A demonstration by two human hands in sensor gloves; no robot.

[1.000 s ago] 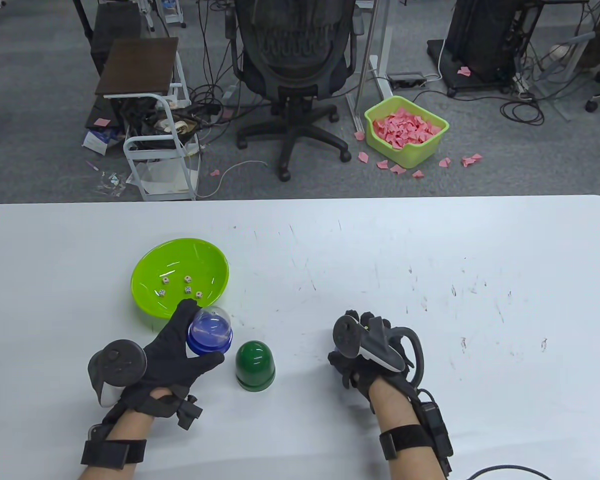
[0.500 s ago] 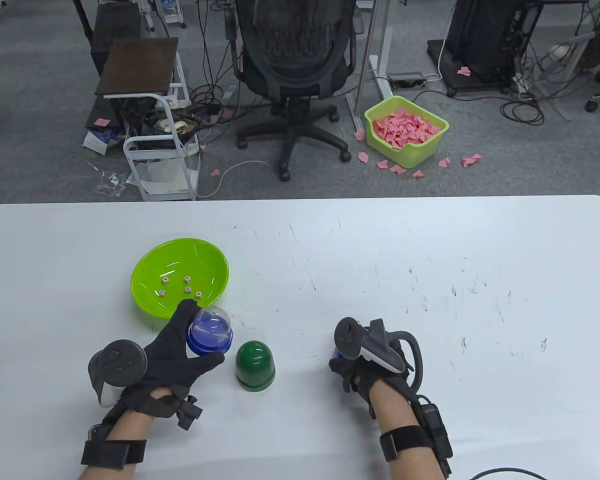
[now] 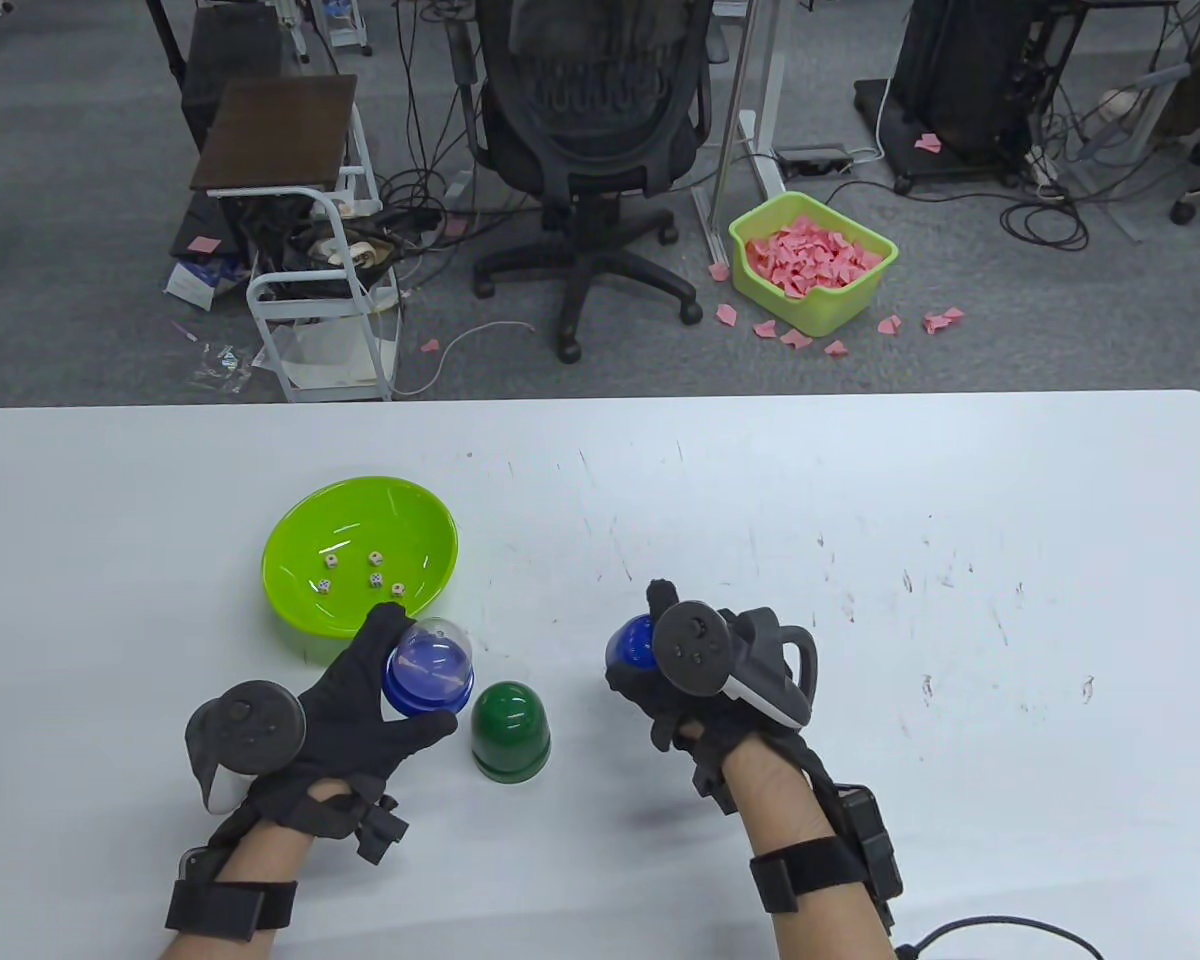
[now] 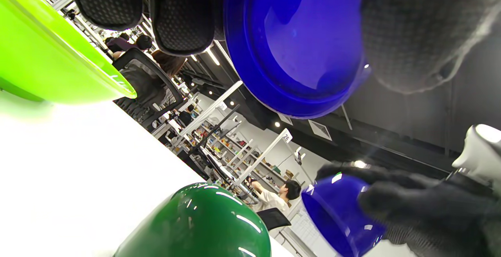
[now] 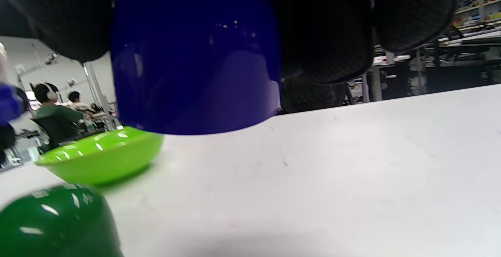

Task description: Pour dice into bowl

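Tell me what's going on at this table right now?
The left hand holds a blue base with a clear dome beside the green bowl, where five dice already lie. The right hand holds a blue cup off the table. A dark green cup stands mouth-down between them.

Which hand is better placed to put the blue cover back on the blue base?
The right hand. It holds the blue cover lifted off the table, free to move. The left hand grips the blue base beside the green bowl, so it should just steady it.
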